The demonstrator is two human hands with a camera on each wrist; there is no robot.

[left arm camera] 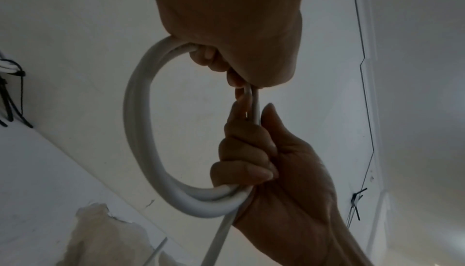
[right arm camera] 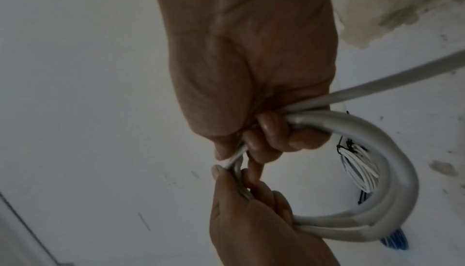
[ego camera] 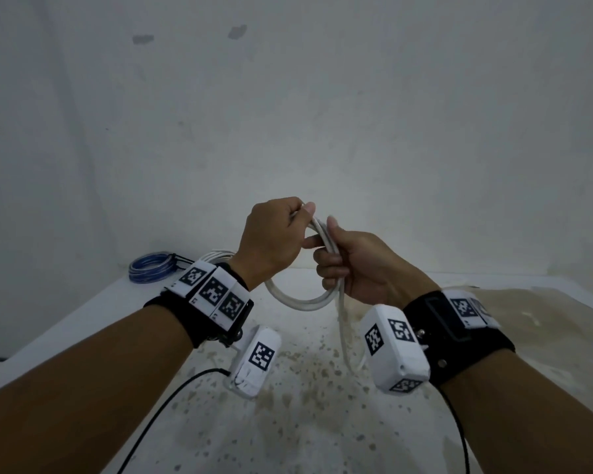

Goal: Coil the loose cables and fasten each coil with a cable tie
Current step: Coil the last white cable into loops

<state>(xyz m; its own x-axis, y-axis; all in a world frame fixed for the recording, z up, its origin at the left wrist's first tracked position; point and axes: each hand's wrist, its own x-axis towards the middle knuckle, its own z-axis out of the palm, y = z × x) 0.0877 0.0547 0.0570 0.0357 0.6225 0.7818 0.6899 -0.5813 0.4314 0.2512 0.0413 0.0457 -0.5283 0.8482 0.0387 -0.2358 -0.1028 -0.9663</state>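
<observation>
While both the left hand point(ego camera: 271, 239) and right hand point(ego camera: 353, 265) grip the white cable point(ego camera: 302, 301) coil above the table point(ego camera: 308, 422), it looks light, springy (hold the bunched strands).

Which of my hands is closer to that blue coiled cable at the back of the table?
Left. Your left hand is up beside the blue coiled cable; your right hand is farther off, on the other side.
</observation>
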